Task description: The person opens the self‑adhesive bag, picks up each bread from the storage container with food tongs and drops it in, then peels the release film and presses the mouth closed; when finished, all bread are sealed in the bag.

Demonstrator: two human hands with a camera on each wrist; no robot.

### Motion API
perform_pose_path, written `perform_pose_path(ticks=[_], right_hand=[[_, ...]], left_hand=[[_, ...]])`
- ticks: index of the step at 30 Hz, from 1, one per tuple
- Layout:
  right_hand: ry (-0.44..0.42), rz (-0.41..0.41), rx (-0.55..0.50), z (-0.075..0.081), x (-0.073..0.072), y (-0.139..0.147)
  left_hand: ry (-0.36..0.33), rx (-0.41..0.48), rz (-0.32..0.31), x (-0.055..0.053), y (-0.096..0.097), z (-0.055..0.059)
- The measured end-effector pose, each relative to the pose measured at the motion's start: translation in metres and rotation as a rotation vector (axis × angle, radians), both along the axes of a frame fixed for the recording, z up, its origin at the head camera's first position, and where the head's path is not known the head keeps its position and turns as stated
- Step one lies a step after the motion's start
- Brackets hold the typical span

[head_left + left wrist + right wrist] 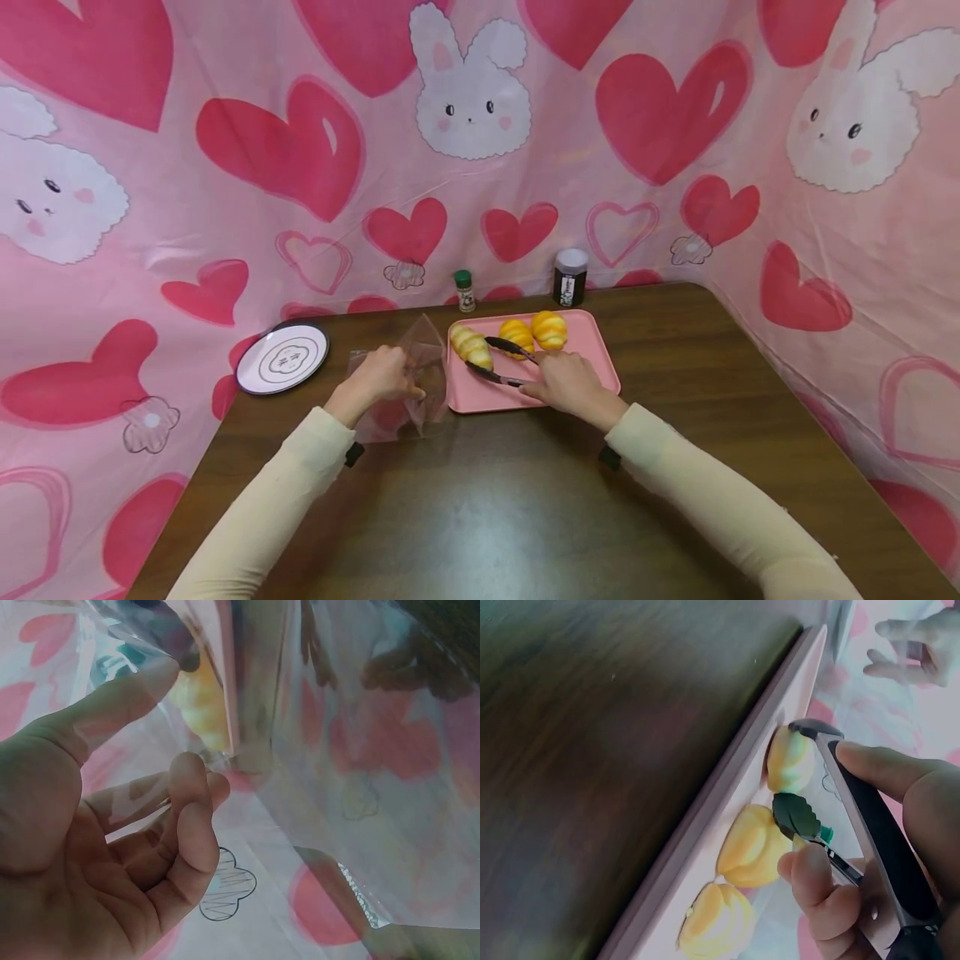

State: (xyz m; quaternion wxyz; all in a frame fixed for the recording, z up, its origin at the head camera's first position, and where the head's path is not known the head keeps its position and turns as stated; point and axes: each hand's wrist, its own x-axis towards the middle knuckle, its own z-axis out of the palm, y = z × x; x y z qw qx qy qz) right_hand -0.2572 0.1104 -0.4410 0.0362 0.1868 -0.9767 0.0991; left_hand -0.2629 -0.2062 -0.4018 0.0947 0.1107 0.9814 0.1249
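Observation:
My left hand (381,372) holds a clear plastic bag (429,360) just left of the pink tray (510,402). In the left wrist view the thumb stands apart from the curled fingers, with thin film spread about them. My right hand (567,382) grips black-tipped tongs (501,380) over the tray. The tong tips stand apart at a long pale bread roll (468,342), one near its front end, the other by its right side. Two rounder yellow rolls (516,337) lie to its right; in the right wrist view, one tip overlaps the space beside the middle roll (751,847).
A white plate (288,358) with a dark rim sits at the table's left edge. Behind the tray stand a green-capped shaker (464,290) and a dark jar (571,277) with a pale lid. A heart-and-rabbit curtain (465,192) hangs along the back and sides of the table.

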Motion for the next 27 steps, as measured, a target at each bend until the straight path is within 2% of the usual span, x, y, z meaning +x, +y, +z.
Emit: perform_pose_path(ticks=[5, 8, 16, 22, 27], right_hand=[[0.001, -0.018, -0.026, -0.003, 0.001, 0.002], [-0.009, -0.023, -0.042, -0.005, 0.004, -0.001], [-0.016, -0.029, -0.031, -0.008, 0.008, -0.005], [-0.008, -0.009, -0.004, -0.003, 0.006, 0.001], [0.001, 0.030, -0.045, 0.002, 0.004, 0.011]], left_hand=[[0.125, -0.078, -0.072, 0.000, 0.000, -0.002], [0.169, -0.104, -0.090, 0.000, 0.000, -0.003], [0.148, -0.107, -0.073, -0.001, 0.000, -0.003], [0.152, -0.107, -0.063, -0.002, 0.000, -0.004], [0.161, -0.106, -0.038, -0.003, -0.001, -0.005]])
